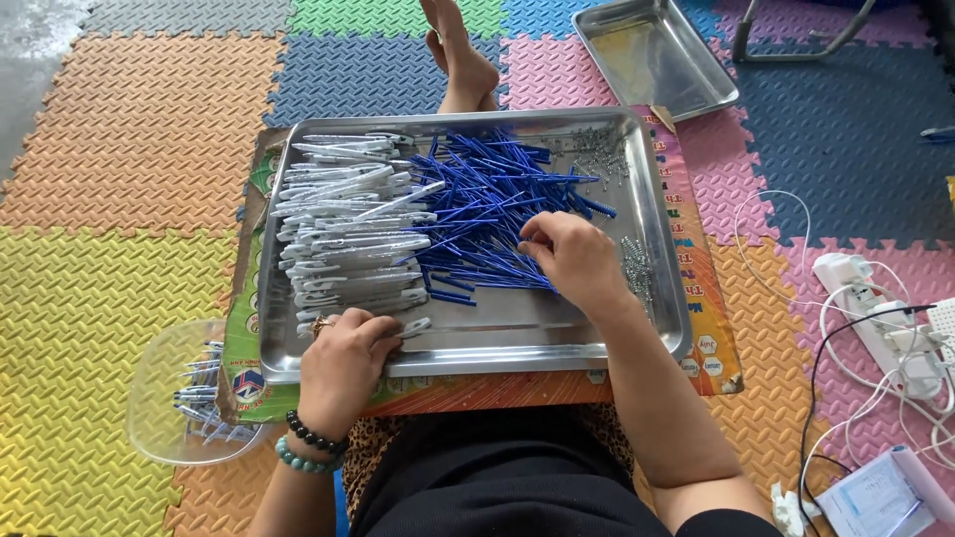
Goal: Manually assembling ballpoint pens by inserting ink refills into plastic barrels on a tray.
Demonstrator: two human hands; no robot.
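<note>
Nearest, the left hand [343, 363] is closed on a white pen barrel [413, 326]; blue refills [487, 214] (lengthwise toward 2 o'clock) are pinched by the right hand [575, 261].

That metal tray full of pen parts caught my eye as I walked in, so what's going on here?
A person sits on the foam floor mat with a metal tray across their lap. The right hand reaches into a heap of blue refills, fingers on a few. The left hand rests at the tray's near edge, touching the pile of white pen barrels. Small metal springs lie at the tray's right side. A clear bowl at the left holds some pen pieces.
</note>
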